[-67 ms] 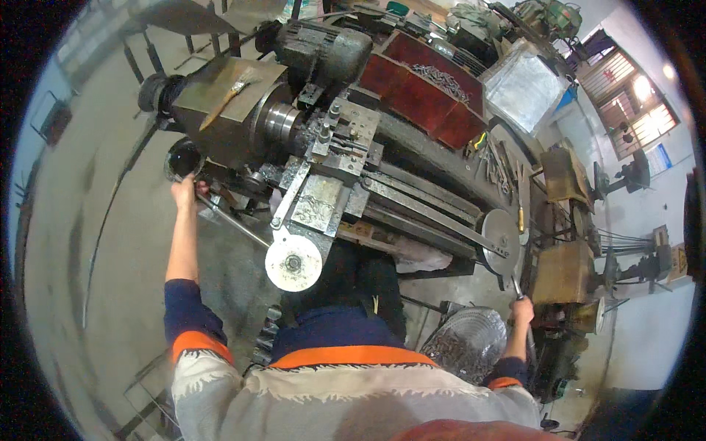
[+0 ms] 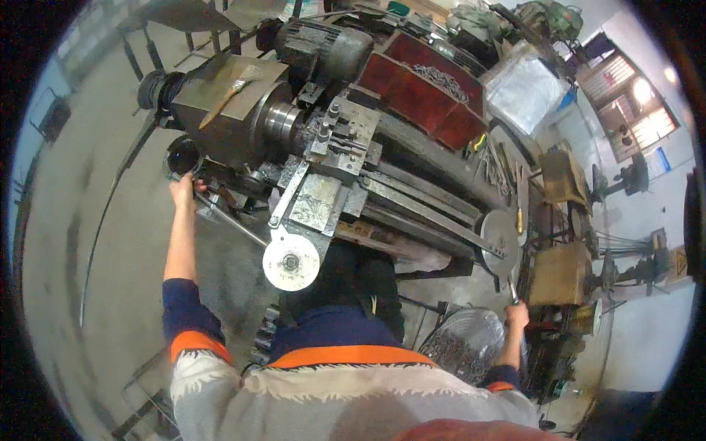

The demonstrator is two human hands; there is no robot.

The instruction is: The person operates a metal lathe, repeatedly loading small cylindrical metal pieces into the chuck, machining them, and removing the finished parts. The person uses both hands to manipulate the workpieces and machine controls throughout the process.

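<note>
A small metal lathe stands in front of me. My left hand (image 2: 184, 191) is closed at the far end of a steel lever rod (image 2: 235, 223), right beside a dark round cup (image 2: 184, 157). That rod runs down to a white round disc (image 2: 291, 262) at the near end of the cross slide (image 2: 316, 200). Out to the right, my right hand (image 2: 517, 316) is wrapped around a short metal lever handle (image 2: 512, 291) below a grey round plate (image 2: 500, 241). The lathe's chuck (image 2: 282, 121) sits next to the tool post (image 2: 338, 132).
On the headstock lies a brush (image 2: 223, 103). Behind the bed are a motor (image 2: 327, 50) and a red tray (image 2: 423, 92) with small metal parts. Hand tools (image 2: 498, 170) lie to its right. A basket of metal pieces (image 2: 463, 342) stands near my right forearm.
My right hand and its lever handle have shifted slightly left and toward me. The left hand stays beside the cup.
</note>
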